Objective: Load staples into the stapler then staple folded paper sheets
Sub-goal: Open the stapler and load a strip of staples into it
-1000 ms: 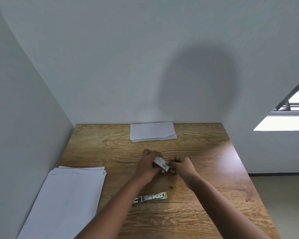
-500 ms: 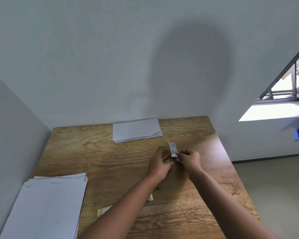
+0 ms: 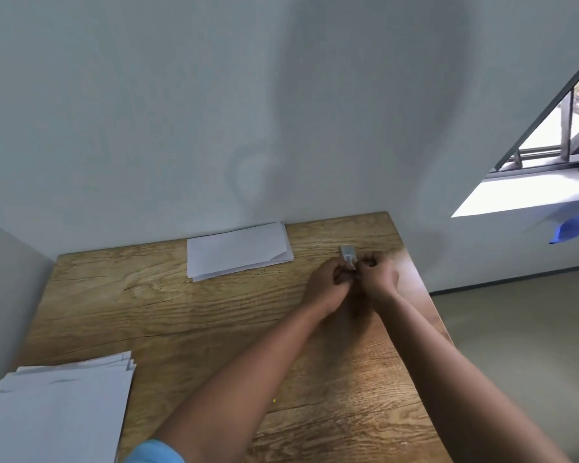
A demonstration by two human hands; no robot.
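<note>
Both of my hands meet over the far right part of the wooden table (image 3: 181, 315). My left hand (image 3: 328, 283) and my right hand (image 3: 379, 276) pinch a small grey-white staple box (image 3: 347, 256), which sticks up between the fingertips. A folded stack of white paper (image 3: 238, 250) lies at the back edge against the wall. My left forearm hides the stapler; only a tiny yellow speck (image 3: 274, 400) shows beside the arm.
A pile of flat white sheets (image 3: 57, 412) lies at the table's near left corner. Walls close the table at the back and left. The right table edge drops to the floor beside my right arm. A window sill is at upper right.
My hands with the staple box have shifted toward the table's far right and the box now stands more upright. The stapler, visible earlier near my left forearm, is now hidden.
</note>
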